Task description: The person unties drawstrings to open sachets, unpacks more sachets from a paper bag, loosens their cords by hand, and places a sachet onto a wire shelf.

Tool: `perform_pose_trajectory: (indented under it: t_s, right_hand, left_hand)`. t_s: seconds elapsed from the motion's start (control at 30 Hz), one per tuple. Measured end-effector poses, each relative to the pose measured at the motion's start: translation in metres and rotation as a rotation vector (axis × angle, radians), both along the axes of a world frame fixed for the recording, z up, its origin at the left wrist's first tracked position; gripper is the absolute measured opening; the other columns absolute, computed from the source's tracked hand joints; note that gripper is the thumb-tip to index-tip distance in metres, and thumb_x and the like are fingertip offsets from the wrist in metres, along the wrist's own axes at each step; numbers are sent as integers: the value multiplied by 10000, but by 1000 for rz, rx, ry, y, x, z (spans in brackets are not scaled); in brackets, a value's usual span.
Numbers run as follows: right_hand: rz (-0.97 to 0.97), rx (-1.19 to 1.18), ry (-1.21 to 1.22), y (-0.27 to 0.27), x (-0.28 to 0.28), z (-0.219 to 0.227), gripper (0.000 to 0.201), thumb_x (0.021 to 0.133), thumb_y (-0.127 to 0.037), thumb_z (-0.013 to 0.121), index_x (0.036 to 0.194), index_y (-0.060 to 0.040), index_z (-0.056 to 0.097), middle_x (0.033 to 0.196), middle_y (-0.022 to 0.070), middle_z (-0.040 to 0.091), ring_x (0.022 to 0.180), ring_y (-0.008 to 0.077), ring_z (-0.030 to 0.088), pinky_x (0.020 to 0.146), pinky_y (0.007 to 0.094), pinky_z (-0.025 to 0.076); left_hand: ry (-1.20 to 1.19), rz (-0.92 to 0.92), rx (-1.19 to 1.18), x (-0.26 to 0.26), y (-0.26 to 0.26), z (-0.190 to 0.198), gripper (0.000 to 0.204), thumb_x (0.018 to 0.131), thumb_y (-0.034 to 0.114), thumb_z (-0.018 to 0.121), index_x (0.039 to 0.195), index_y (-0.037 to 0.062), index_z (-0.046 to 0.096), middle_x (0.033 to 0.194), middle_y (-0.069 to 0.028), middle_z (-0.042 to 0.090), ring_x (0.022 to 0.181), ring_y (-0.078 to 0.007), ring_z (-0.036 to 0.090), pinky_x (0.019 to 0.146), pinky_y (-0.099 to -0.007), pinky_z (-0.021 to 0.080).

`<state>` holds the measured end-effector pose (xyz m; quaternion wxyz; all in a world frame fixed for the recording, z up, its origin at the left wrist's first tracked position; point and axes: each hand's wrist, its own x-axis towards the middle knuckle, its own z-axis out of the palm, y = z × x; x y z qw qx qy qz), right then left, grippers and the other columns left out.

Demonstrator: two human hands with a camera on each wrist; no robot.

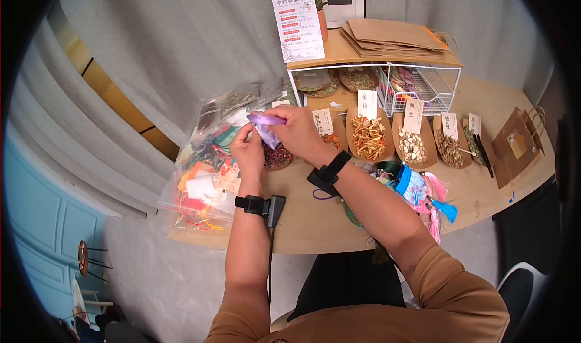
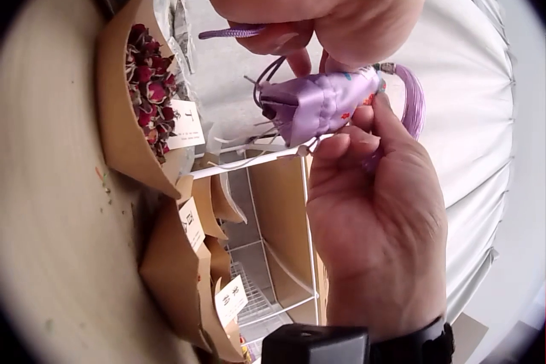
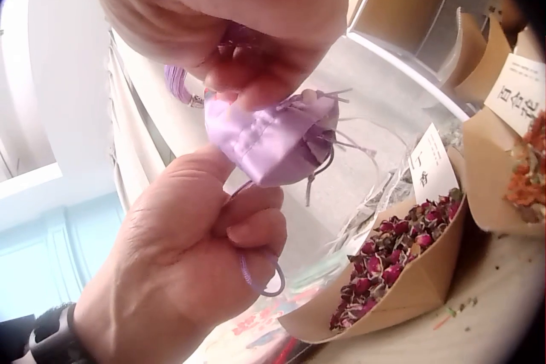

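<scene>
A small purple satin drawstring pouch (image 1: 267, 132) with a printed pattern is up between both hands, over the table. My right hand (image 1: 302, 136) grips its lower end between thumb and fingers, beside a purple tassel (image 2: 413, 99). The gathered mouth points away from that hand, with thin cord ends sticking out. My left hand (image 1: 249, 154) is close against the pouch, fingers curled on a purple cord (image 3: 247, 272) that loops out beside them. Below the pouch stands a paper tray of dried rosebuds (image 3: 394, 253).
Labelled paper trays of dried herbs (image 1: 368, 136) line the table to the right. Behind them stands a white wire shelf (image 1: 375, 67). A clear plastic bag (image 1: 203, 167) of colourful pouches lies left. Tasselled pouches (image 1: 414, 188) lie near the front edge, by my right forearm.
</scene>
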<state>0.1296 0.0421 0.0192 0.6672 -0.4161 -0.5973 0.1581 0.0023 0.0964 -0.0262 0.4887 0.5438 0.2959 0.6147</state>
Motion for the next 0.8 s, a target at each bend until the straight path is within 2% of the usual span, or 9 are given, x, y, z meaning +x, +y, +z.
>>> perform_pose_trajectory:
  t_s: [0.03,0.07,0.1,0.2,0.27,0.5,0.57,0.7,0.8]
  right_hand:
    - [-36,12,22,1,1,0,194,739,-10,605,909,-1,699,805,165,677,699,249,664,630,326,504]
    - [-37,9,22,1,4,0,194,739,-10,605,909,-1,699,805,165,677,699,249,664,630,326,504]
    - [-71,-8,32,-1,6,5,198,737,-7,605,912,-2,697,804,167,676,699,256,663,632,327,505]
    - [-50,-40,57,-1,4,3,211,731,-2,606,922,-3,694,802,174,671,694,270,659,630,331,505]
    - [4,-54,75,0,3,0,220,726,1,607,929,-4,693,801,179,669,689,276,657,628,333,505]
    - [-197,123,-17,-1,10,5,186,722,-8,627,898,-1,687,789,185,656,711,345,639,620,375,499]
    - [-169,19,-59,0,6,0,213,757,13,619,960,-3,681,814,149,677,697,203,646,642,289,497]
    - [-143,-45,-142,-2,4,-1,205,763,5,616,955,-4,684,819,153,673,706,233,650,630,294,493]
    - [-247,161,-72,4,8,-2,174,774,-15,620,934,9,682,775,160,664,657,236,644,580,311,479]
  left_hand:
    - [-8,45,14,-1,2,1,173,894,137,646,978,-14,657,786,11,608,608,-36,490,530,-187,380]
    - [-17,90,27,0,3,2,154,900,147,637,964,8,651,711,38,573,481,-23,434,417,-179,318]
    - [-18,89,24,1,0,3,154,900,147,637,964,8,651,711,38,573,481,-23,434,417,-179,318]
    - [-27,110,35,3,-4,6,147,904,142,630,962,8,648,729,35,584,490,-20,429,430,-178,315]
    - [88,82,172,3,-2,-2,160,904,126,630,953,-24,657,826,-2,630,705,-43,515,621,-201,429]
    - [39,117,155,0,-9,13,126,911,113,613,905,-12,613,796,16,595,694,-45,492,614,-192,406]
    - [87,76,186,4,-7,6,127,917,123,606,890,-1,601,791,20,583,703,-44,488,621,-190,403]
    - [128,87,264,4,-5,2,134,926,128,594,889,0,599,801,15,590,713,-46,493,636,-193,411]
    - [90,154,195,-1,1,-1,138,929,132,590,904,-4,598,814,11,597,721,-46,498,653,-194,415]
